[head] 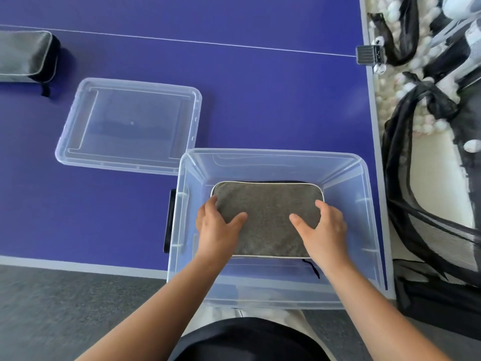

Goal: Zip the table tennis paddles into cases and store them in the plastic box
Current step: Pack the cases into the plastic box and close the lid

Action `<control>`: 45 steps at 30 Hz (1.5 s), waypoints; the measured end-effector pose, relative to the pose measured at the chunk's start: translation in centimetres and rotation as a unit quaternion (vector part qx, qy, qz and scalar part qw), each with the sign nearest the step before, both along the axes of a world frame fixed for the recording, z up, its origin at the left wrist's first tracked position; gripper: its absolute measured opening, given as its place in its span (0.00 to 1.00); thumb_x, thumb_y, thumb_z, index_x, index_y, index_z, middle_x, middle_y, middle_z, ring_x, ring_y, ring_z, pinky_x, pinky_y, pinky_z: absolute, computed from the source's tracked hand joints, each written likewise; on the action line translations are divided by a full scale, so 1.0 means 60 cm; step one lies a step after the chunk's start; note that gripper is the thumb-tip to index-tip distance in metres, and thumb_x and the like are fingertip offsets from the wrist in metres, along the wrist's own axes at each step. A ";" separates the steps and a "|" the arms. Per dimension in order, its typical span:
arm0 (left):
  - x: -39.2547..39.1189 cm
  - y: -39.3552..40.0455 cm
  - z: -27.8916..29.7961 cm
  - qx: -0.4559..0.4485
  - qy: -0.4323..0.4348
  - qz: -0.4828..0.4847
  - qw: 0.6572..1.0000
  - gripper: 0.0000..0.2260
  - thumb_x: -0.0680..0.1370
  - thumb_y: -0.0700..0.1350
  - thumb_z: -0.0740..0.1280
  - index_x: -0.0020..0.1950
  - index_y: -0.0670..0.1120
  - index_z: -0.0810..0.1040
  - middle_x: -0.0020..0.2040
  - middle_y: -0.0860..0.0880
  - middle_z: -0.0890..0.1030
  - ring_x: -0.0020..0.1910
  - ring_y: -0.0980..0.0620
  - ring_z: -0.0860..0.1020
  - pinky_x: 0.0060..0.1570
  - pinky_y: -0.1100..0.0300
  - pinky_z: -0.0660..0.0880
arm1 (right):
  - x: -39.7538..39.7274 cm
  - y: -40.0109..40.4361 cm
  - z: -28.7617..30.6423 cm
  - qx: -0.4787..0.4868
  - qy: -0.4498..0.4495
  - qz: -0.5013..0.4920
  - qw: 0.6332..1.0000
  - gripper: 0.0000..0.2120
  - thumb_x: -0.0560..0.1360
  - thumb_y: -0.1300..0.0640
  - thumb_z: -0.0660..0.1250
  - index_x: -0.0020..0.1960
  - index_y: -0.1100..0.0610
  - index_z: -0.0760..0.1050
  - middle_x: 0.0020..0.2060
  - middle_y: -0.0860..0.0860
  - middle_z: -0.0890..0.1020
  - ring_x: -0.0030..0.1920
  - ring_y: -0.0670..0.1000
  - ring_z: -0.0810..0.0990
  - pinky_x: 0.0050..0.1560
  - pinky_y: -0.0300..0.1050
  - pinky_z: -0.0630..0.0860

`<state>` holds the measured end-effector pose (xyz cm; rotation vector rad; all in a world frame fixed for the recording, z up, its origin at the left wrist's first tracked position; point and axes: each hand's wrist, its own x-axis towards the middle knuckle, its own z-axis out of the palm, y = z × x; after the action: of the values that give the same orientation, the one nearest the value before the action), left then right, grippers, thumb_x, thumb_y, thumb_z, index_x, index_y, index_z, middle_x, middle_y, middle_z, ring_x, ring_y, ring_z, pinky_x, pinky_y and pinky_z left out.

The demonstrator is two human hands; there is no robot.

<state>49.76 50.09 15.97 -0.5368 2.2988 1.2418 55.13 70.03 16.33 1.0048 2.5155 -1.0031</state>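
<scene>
Head view: lid (130,126) beside box (273,157).

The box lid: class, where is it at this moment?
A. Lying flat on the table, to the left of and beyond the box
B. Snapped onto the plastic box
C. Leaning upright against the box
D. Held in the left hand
A: the clear lid lies flat on the blue table, while the plastic box stands open with both hands inside it.

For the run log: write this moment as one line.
stage: storing | left hand + right hand: holding grey case inside plastic box | lid: off, on table | second case: far left
</scene>
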 end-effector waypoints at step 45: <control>-0.323 -0.995 0.026 -0.069 0.049 0.044 0.995 0.24 0.80 0.57 0.64 0.74 0.53 0.66 0.73 0.56 0.68 0.73 0.55 0.64 0.70 0.55 0.65 | -0.438 -1.006 0.045 -0.102 0.048 0.252 0.961 0.27 0.79 0.41 0.61 0.75 0.46 0.63 0.73 0.43 0.67 0.73 0.45 0.64 0.63 0.39 0.63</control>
<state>30.37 -9.59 17.53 -0.6445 2.4808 1.1791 28.86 9.68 19.00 0.2367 2.4812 -1.1283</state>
